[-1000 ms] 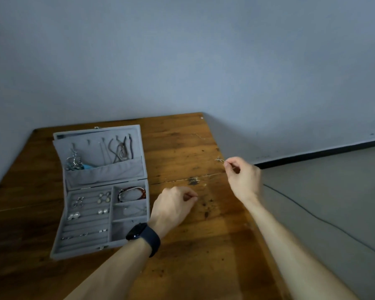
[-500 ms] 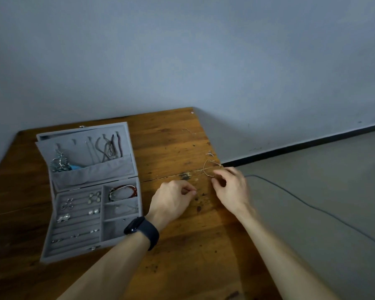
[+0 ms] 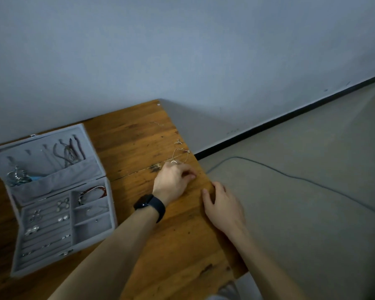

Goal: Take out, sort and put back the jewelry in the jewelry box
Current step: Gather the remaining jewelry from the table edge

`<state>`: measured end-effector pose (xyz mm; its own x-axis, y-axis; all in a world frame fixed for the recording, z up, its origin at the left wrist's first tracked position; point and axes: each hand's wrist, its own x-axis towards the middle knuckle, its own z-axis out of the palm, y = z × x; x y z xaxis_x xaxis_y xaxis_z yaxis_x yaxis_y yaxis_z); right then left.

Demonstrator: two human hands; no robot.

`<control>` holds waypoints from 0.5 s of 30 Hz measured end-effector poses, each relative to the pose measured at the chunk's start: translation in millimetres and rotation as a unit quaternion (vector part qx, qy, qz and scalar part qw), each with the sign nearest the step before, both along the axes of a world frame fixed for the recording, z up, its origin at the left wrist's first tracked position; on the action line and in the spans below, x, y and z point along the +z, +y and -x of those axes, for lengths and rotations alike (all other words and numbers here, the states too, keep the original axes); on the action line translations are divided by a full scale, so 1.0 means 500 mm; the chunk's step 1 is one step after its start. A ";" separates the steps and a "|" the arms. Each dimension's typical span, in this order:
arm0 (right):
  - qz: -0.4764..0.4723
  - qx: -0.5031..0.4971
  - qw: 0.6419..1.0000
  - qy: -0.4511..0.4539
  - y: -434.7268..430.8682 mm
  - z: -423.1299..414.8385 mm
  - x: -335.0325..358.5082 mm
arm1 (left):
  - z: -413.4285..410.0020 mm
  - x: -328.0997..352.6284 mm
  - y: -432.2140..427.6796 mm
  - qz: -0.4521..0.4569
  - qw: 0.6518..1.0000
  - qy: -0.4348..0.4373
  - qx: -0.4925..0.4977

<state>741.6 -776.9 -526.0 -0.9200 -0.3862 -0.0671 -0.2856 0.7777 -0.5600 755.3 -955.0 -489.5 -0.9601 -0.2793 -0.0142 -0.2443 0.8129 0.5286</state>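
A grey velvet jewelry box lies open on the left of the wooden table. Its lid holds hanging necklaces. The base holds several earrings in rolls and a red bracelet in a compartment. A thin silver necklace lies in a loop near the table's right edge. My left hand, with a black watch, pinches the loop's near end with curled fingers. My right hand rests relaxed on the table's right edge, holding nothing.
Another fine chain and a small silver piece lie on the table beyond the loop. The table ends just right of my hands; a dark cable runs over the grey floor. A wall stands behind the table.
My right hand lowered the necklace's far end to the table, let go and drew back to the table edge. My left hand moved up to the loop. The view shifted right.
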 end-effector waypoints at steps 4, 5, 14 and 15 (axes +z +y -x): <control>-0.003 0.006 1.000 -0.010 -0.003 0.001 0.003 | 0.006 0.006 -0.006 0.000 1.000 -0.014 -0.022; -0.004 0.006 1.000 -0.010 -0.003 0.001 0.003 | 0.006 0.009 -0.007 0.003 0.999 -0.015 -0.030; 0.000 0.004 1.000 -0.003 -0.004 -0.001 0.001 | 0.011 0.027 -0.016 0.011 0.997 -0.040 -0.072; 0.002 0.004 1.000 -0.002 -0.004 -0.002 0.002 | 0.010 0.029 -0.016 0.010 0.996 -0.043 -0.072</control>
<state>742.3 -778.9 -525.1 -0.9166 -0.3939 -0.0687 -0.2898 0.7729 -0.5645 750.1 -963.1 -475.3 -0.9858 -0.1390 -0.0941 -0.1674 0.8534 0.4937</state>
